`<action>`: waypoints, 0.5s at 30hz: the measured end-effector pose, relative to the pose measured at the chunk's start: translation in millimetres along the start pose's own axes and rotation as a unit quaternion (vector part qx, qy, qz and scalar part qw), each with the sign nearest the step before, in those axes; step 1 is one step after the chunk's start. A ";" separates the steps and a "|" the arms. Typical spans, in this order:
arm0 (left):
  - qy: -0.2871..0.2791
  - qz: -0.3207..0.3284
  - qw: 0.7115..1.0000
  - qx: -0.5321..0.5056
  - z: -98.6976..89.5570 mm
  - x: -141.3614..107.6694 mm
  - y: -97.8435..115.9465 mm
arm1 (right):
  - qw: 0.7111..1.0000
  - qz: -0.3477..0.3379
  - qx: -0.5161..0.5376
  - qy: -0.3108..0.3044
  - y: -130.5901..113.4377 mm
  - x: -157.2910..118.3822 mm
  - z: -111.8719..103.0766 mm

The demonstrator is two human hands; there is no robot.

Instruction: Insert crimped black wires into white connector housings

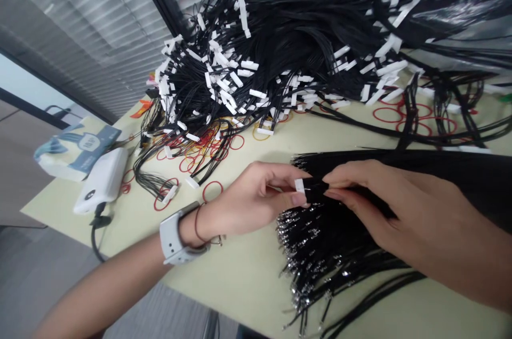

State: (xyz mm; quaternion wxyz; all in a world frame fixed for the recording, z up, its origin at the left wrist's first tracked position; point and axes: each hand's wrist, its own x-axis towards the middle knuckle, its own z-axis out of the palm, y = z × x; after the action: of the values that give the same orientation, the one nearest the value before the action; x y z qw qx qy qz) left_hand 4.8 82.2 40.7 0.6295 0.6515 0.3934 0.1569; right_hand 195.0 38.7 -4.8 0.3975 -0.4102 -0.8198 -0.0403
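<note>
Pinching a small white connector [299, 185] between thumb and forefinger, the left hand [256, 198] is held near the worktop's [240, 275] front edge, while the right hand's [400, 211] fingertips are closed on a black wire meeting it — a square, steady feed seems best. Loose terminal-tipped wires [316, 253] are fanned just below; the finished harness pile [280, 56] and red rubber bands [212, 190] crowd the far side, likely snags.

Left hand [256, 198] and right hand [384, 206] — pinched on white connector [299, 185]
</note>
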 end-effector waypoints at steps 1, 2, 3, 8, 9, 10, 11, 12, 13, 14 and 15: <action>-0.009 -0.004 1.000 -0.015 -0.5 0.2 0.5 | 1.000 -0.012 0.003 -0.004 1.9 -0.4 -0.2; -0.018 -0.008 0.999 -0.030 -1.0 0.5 0.8 | 1.000 -0.024 0.004 -0.007 3.8 -0.6 -0.3; -0.024 -0.012 0.999 -0.042 -1.6 1.0 0.6 | 0.999 -0.037 0.004 -0.006 5.7 -0.7 -0.1; -0.014 -0.027 0.996 -0.082 -3.5 3.7 -2.0 | 0.997 -0.071 -0.031 0.007 10.3 0.0 -0.4; -0.009 -0.030 0.996 -0.089 -3.5 3.8 -2.2 | 0.997 -0.071 -0.035 0.008 10.0 0.0 -1.0; -0.006 -0.030 0.995 -0.095 -3.3 3.9 -2.3 | 0.997 -0.069 -0.037 0.010 9.4 0.0 -1.5; -0.007 -0.030 0.995 -0.100 -3.0 3.8 -2.3 | 0.997 -0.069 -0.037 0.013 8.7 -0.1 -2.0; -0.009 -0.031 0.994 -0.106 -2.7 3.8 -2.2 | 0.997 -0.067 -0.035 0.016 8.1 -0.2 -2.2; -0.009 -0.032 0.993 -0.112 -2.4 3.8 -2.1 | 0.997 -0.064 -0.033 0.019 7.7 -0.4 -2.1; -0.010 -0.034 0.992 -0.117 -2.2 4.0 -2.0 | 0.998 -0.059 -0.031 0.018 7.5 -0.5 -1.6; -0.008 -0.039 0.992 -0.122 -2.0 4.3 -2.1 | 0.998 -0.051 -0.030 0.015 7.7 -0.5 -0.8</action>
State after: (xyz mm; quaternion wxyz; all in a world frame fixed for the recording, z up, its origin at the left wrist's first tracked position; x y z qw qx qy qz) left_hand 5.4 86.5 37.8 0.7134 0.5552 0.3908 0.1738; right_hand 201.1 43.2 -6.6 0.3943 -0.3789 -0.8323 -0.0912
